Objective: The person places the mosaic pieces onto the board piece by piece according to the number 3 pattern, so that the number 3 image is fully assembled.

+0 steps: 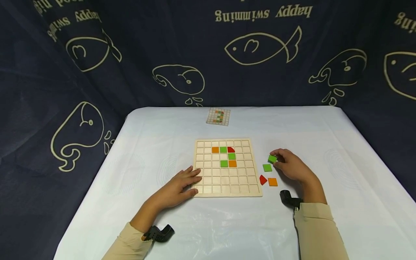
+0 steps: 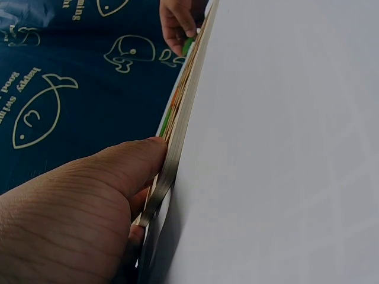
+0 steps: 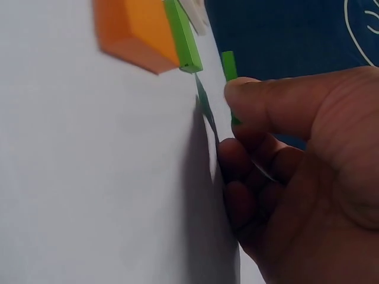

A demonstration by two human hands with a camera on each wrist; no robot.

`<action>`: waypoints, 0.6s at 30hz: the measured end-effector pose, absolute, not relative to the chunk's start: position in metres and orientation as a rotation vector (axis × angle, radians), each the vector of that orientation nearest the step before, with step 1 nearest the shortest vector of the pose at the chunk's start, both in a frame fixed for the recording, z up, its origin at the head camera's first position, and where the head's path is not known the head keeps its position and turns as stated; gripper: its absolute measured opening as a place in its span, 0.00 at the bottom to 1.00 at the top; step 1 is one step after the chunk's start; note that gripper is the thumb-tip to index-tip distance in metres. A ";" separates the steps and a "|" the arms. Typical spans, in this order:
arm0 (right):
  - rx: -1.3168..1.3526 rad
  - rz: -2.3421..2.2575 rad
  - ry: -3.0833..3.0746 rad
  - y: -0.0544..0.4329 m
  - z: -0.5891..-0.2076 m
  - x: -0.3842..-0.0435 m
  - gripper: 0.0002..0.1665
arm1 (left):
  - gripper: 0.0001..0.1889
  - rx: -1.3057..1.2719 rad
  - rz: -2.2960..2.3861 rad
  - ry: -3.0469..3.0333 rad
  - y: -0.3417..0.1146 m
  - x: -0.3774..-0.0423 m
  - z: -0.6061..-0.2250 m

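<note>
A square wooden grid board (image 1: 212, 180) lies on the white table, with orange, green and red tiles set in its upper cells. On the board's left edge rests my left hand (image 1: 180, 187), fingers spread over the rim; the left wrist view shows the thumb along that side. To the right of the board, my right hand (image 1: 292, 166) pinches a green square tile (image 1: 272, 159) between thumb and fingers, tilted in the right wrist view. Just below it lie another green tile (image 1: 267, 168), a red quarter-round tile (image 1: 263, 180) and an orange square tile (image 1: 272, 182).
A small pattern card (image 1: 218, 116) showing a grid with coloured cells lies beyond the board near the table's far edge. Behind the white table (image 1: 130, 151) hangs a dark blue curtain (image 1: 208, 47) printed with fish and whales. Each wrist wears a black camera mount.
</note>
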State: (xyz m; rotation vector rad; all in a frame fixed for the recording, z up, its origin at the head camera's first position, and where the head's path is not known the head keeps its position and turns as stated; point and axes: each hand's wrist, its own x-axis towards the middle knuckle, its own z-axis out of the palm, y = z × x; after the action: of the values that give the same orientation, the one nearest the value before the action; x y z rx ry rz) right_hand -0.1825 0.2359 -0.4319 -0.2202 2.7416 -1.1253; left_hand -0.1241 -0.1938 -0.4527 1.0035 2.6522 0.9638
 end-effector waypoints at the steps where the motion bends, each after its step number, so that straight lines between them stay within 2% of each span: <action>1: -0.214 -1.124 2.747 0.235 -0.432 -0.183 0.19 | 0.26 1.002 0.962 2.653 -0.194 -0.124 -0.452; 18: -0.395 -1.153 2.759 0.211 -0.428 -0.184 0.18 | 0.26 1.008 0.960 2.653 -0.194 -0.124 -0.452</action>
State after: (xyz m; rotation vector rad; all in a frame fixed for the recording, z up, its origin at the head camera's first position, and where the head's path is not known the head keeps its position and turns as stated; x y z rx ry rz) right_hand -0.1840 0.2105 -0.4284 -0.3953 2.7591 -1.1529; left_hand -0.1244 -0.1941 -0.4520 1.0079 2.6529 0.9597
